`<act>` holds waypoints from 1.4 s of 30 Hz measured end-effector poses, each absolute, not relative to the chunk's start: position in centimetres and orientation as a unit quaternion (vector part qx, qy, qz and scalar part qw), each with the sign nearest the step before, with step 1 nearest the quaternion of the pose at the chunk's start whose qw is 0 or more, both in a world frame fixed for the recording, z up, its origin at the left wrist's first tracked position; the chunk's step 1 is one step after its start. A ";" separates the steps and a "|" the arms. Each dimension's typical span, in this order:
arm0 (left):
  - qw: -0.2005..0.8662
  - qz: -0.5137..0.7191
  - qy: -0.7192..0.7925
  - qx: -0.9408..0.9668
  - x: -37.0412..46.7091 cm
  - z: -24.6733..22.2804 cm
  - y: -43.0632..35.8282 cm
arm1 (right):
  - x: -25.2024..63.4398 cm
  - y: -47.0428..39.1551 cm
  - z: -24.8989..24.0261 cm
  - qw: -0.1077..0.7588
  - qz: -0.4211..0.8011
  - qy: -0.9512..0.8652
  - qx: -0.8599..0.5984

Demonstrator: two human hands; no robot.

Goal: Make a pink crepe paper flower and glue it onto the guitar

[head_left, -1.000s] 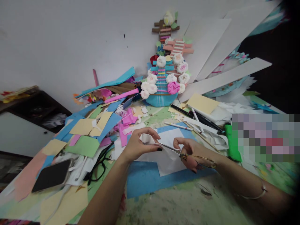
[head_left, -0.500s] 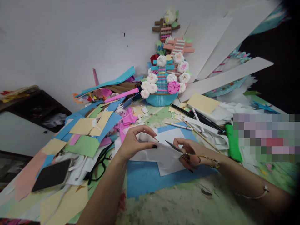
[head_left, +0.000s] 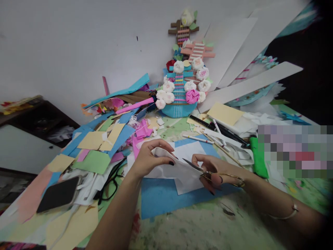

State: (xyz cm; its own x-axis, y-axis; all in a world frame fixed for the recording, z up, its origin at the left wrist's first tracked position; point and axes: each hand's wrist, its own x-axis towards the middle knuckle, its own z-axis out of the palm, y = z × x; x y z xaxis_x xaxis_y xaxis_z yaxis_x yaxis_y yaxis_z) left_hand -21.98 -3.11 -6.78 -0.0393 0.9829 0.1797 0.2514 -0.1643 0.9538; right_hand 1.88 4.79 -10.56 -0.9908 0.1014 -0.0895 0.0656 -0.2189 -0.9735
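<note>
My left hand pinches the upper edge of a thin white paper sheet, which bends up between thumb and fingers. Gold-handled scissors are in my right hand, their blades pointing left along the sheet's raised edge. Whether the lower blade lies behind the paper I cannot tell. Beneath the held sheet are another white paper piece and a sheet of blue paper, flat on the paint-stained table.
A phone, black glasses and coloured paper scraps lie on the left. Behind my hands stands a paper instrument model with paper flowers. To the right are black pens, thin sticks and a green object.
The scissors have shifted very slightly left, and the blades look closer together. The left hand keeps its pinch, with the sheet's raised edge curving a little differently.
</note>
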 end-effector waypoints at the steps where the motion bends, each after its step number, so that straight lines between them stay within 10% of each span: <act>1: 0.377 0.489 0.527 0.584 -21.9 -6.7 -3.1 | 1.8 4.7 -10.5 0.013 0.775 -0.628 -0.071; 42: 0.416 0.510 0.506 0.558 -22.0 -6.9 -3.1 | 1.4 4.2 -9.7 0.071 0.762 -0.636 -0.103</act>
State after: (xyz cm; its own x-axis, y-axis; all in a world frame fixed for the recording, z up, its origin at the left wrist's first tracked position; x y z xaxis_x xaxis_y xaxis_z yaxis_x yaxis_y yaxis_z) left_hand -22.00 -3.09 -6.86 -0.0324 0.9886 0.1472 0.1411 -0.1412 0.9799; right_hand 1.38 4.16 -9.75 -0.9687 0.2393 -0.0659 0.0220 -0.1816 -0.9831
